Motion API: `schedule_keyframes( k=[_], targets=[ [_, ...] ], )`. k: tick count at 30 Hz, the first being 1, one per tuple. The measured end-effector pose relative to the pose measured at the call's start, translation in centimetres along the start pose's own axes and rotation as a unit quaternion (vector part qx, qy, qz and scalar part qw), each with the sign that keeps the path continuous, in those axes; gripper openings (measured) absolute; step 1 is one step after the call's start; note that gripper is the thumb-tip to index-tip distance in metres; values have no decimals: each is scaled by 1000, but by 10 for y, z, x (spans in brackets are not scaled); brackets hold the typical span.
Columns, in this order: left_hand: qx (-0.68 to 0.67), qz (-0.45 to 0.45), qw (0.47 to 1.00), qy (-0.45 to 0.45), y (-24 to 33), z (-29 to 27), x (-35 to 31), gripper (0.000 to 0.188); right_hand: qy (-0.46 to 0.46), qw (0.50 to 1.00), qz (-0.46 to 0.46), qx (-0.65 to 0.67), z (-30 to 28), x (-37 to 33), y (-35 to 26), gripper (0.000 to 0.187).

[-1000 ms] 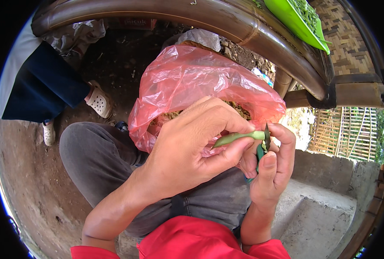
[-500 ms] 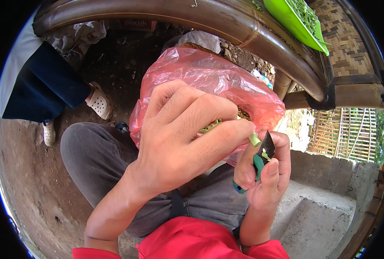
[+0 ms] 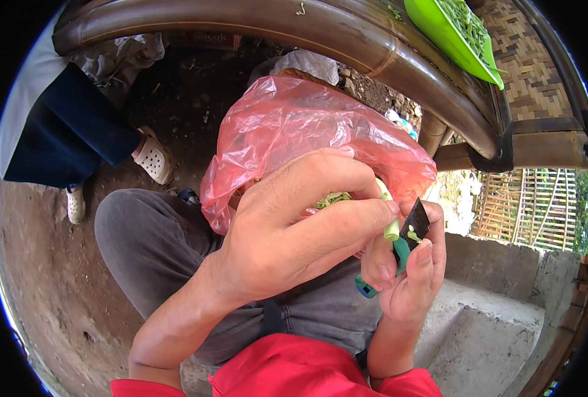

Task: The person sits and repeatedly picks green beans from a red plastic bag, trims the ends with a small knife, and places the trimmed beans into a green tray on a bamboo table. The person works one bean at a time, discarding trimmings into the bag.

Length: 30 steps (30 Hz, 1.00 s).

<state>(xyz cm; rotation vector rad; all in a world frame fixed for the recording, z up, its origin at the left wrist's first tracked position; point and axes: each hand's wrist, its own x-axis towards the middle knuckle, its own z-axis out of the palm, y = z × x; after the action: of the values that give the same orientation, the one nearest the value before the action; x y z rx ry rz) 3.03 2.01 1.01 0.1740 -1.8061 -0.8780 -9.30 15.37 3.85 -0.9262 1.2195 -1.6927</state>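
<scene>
My left hand (image 3: pixel 294 225) is closed in a pinch on a pale green vegetable stalk (image 3: pixel 391 229), its cut end pointing down toward me. Just right of the stalk, my right hand (image 3: pixel 413 284) grips a small knife (image 3: pixel 414 220) with a dark, angular blade and a green handle. Bits of pale green scrap cling to the blade. Behind both hands lies a crumpled, see-through red plastic bag (image 3: pixel 294 119). Some shredded greens (image 3: pixel 332 200) show in the gap between my left thumb and fingers. The stalk's upper part is partly hidden by my fingers.
A bamboo bench (image 3: pixel 307 36) runs across the far side. On it, at the far right, stands a bright green tray (image 3: pixel 433 40) of cut green pieces. Another person's leg (image 3: pixel 89 112) and pale clog (image 3: pixel 153 157) are at the left. A concrete ledge (image 3: pixel 486 324) is at the right.
The stalk has swung more upright between my left fingers, and that hand has tilted slightly. The knife blade has shifted a little to the right and down.
</scene>
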Motion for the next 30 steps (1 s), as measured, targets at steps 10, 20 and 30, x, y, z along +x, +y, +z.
schedule_keyframes(
  k=[10, 20, 30],
  targets=[
    [-87, -26, 996, -12, 3, -2, 5, 33, 51, 996, 68, -20, -13, 9, 16, 40],
    [-384, -189, 904, -7, 0, 13, -8, 33, 1, 985, 91, 144, -28, 8, 13, 65],
    [-125, -303, 938, -113, -4, 13, -12, 32, 149, 986, 76, -6, -20, 9, 16, 23]
  ],
)
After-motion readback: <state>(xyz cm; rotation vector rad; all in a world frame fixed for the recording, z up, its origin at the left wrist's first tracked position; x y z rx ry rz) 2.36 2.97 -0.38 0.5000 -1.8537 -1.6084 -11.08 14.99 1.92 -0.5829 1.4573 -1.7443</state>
